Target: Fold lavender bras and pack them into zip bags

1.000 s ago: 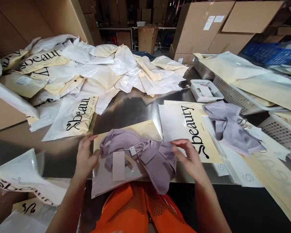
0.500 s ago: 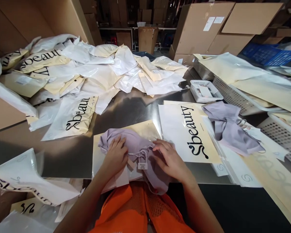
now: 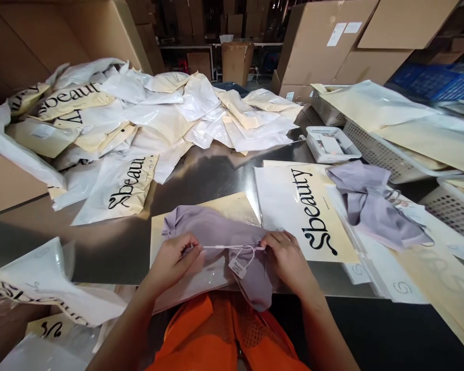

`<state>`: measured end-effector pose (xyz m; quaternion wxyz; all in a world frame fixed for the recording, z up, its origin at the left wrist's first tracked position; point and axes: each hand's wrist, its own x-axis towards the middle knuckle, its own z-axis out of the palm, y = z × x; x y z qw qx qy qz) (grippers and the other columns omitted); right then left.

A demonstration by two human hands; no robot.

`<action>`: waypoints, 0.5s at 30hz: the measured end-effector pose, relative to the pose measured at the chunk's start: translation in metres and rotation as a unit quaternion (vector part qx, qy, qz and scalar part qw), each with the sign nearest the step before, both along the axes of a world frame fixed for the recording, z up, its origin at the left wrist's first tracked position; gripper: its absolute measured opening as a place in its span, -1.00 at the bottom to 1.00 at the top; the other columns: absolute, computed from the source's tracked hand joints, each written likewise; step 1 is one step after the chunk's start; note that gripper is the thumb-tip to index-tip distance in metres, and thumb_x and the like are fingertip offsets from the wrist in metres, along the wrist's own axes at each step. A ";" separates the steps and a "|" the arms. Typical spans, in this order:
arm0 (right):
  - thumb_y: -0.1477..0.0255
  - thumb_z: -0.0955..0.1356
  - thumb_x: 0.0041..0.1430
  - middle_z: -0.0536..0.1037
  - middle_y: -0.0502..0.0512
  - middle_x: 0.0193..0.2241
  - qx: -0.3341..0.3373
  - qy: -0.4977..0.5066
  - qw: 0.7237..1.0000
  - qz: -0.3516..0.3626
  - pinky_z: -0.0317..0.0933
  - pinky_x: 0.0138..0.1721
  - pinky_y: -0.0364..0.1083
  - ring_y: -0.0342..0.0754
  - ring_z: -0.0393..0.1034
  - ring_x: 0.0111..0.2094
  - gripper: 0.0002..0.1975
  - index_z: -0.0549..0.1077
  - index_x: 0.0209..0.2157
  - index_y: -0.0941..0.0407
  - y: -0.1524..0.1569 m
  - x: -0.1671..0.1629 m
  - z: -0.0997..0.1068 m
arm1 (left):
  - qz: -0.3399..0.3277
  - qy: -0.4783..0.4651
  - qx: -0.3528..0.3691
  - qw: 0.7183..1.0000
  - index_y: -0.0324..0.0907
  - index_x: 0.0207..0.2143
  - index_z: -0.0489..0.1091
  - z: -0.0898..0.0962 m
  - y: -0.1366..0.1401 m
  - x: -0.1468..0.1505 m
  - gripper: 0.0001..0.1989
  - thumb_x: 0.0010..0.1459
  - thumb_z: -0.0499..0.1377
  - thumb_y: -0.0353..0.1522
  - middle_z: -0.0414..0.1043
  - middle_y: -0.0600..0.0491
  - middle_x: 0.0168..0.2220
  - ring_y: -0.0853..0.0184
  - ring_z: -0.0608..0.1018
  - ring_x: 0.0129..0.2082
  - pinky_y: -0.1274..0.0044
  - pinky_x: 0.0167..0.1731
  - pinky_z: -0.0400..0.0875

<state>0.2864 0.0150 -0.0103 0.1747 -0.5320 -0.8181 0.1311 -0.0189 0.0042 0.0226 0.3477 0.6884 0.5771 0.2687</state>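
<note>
Now, change: both hands have left the garment's point(image 3: 220, 232) flat surface and draw its strap point(image 3: 232, 248) taut.
Left hand point(image 3: 174, 260): pinching strap.
Right hand point(image 3: 288, 257): pinching strap's other end.
Tag point(image 3: 237, 268): dangles between.

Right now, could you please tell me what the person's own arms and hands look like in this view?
Both forearms are bare, with no sleeves reaching into view. The left hand and the right hand wear no gloves, and no rings, watch or bracelet can be made out. The fingers are uncovered. Below the arms, an orange mesh-textured garment shows on the person.
</note>
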 end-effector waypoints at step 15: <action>0.35 0.22 0.36 0.37 0.12 0.19 -0.125 0.209 0.953 0.178 0.18 0.17 0.08 0.08 0.24 0.21 -0.57 0.23 0.24 -0.03 -0.003 -0.079 0.039 | -0.094 0.065 0.070 0.991 -0.02 0.06 0.40 0.017 -0.011 0.002 -0.66 0.33 -0.04 -0.33 0.54 0.01 -0.13 0.24 0.56 -0.19 0.47 -0.19 0.39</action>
